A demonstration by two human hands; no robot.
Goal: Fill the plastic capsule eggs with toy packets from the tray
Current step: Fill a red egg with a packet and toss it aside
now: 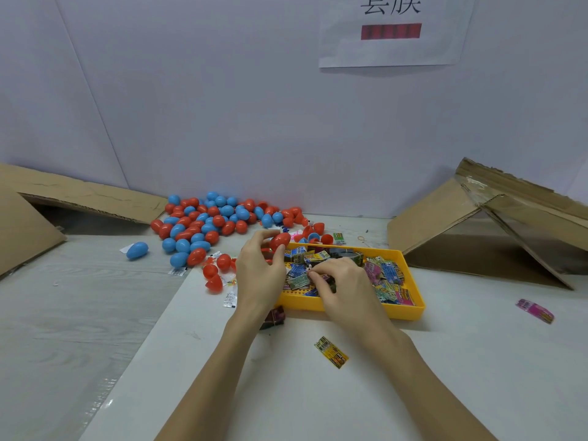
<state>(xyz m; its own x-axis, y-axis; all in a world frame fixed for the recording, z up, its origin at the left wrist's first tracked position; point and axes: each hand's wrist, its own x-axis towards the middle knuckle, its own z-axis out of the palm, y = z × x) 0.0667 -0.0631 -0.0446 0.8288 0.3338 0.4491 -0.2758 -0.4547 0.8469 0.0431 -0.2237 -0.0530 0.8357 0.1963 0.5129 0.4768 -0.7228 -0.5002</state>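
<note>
A yellow tray holding several colourful toy packets sits in the middle of the table. My left hand holds a red capsule egg between thumb and fingers, just above the tray's left far corner. My right hand reaches into the tray with its fingers curled, pinching a packet among the pile. A heap of red and blue eggs lies behind and to the left.
Loose packets lie on the table: a yellow one near my right forearm, a pink one at right, a dark one under my left wrist. Cardboard flaps stand at right and left. A lone blue egg lies left.
</note>
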